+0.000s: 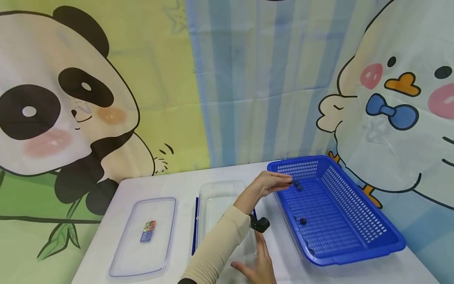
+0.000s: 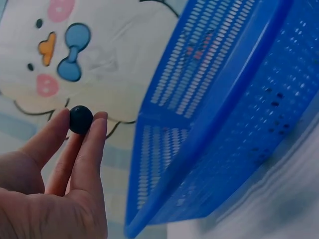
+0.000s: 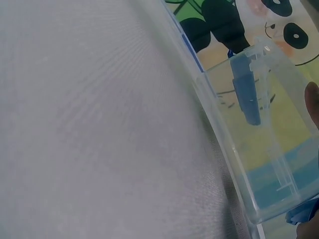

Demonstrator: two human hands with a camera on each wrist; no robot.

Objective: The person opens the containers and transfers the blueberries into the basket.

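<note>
My left hand (image 1: 271, 183) reaches over the left rim of the blue basket (image 1: 377, 252). In the left wrist view the thumb and fingers pinch a small, shiny dark round ball (image 2: 80, 119) at their tips. Several similar dark balls (image 1: 303, 221) lie on the basket floor, mostly along its left side. Lower down, my right hand (image 1: 260, 264) is at the right front of a clear plastic box (image 1: 221, 187), thumb and fingers spread. In the right wrist view only bits of the fingers (image 3: 312, 102) show, close to the box wall and a blue latch (image 3: 246, 92).
A clear lid (image 1: 142, 260) with a small colourful label lies on the white table (image 1: 186, 189), left of the box. My left forearm crosses above the box and hides part of it. Behind the table hangs a cartoon-printed curtain (image 1: 241, 79).
</note>
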